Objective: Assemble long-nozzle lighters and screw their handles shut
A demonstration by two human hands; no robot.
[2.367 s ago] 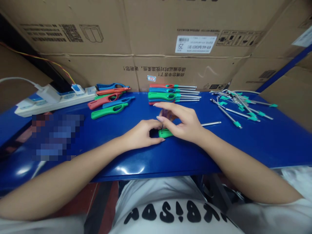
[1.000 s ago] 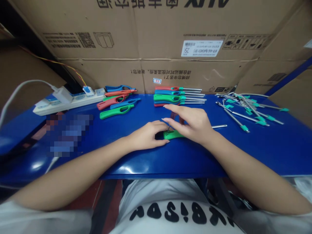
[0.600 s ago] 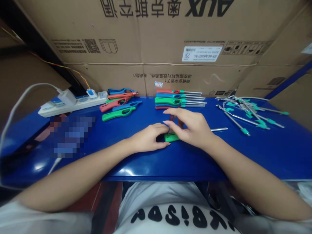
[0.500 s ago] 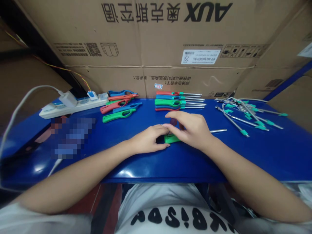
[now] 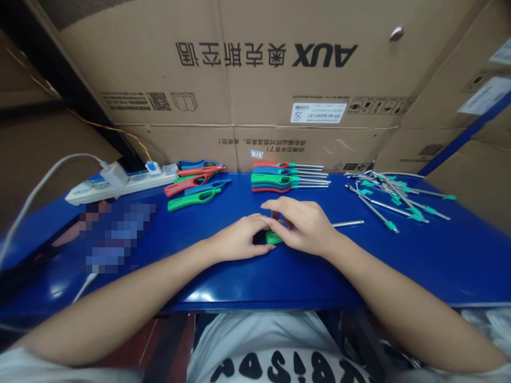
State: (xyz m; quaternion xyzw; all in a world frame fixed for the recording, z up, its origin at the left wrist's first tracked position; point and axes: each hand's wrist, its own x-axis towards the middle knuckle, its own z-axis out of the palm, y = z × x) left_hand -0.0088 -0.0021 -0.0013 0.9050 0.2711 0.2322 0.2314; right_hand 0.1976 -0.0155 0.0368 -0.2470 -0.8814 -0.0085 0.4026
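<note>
A green stick lighter [image 5: 273,238] lies on the blue table in front of me, its metal tube [image 5: 350,224] pointing right. My left hand [image 5: 241,238] is closed around the handle's left end, thumb on the near side and fingers on the far side. Over the middle of the lighter bends my right hand [image 5: 301,223], its thumb and fingers closed on it and touching the left fingertips. Most of the handle is hidden under the right hand. Whether a small part is also pinched there, I cannot tell.
Behind my hands lies a stack of assembled stick lighters [image 5: 271,180]. Several coloured handles [image 5: 194,199] lie to the left beside a white power strip [image 5: 85,193]. Metal tubes with green ends and wires [image 5: 393,199] are piled right. A large cardboard sheet [image 5: 239,85] stands at the back.
The camera view has tilted upward a little, so the scene sits lower. Both hands stay at the green lighter with only slight finger movement.
</note>
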